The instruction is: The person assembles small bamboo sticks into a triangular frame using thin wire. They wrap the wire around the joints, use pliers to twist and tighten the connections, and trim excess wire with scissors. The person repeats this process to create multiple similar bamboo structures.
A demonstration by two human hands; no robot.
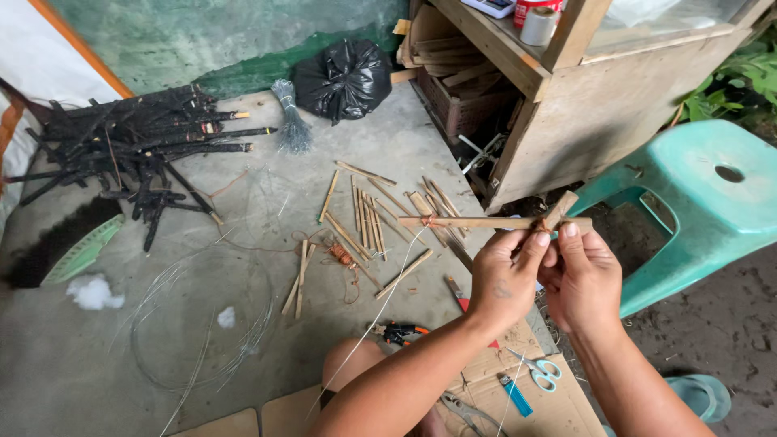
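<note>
Bamboo sticks (494,221) crossed, pinched by both hands (544,279), above floor (97,364)

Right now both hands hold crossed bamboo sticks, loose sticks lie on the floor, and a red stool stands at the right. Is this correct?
Not quite: the stool is teal-green, not red, as the head view shows. The rest holds: the left hand and right hand hold the crossed bamboo sticks, and loose sticks lie on the floor.
</note>
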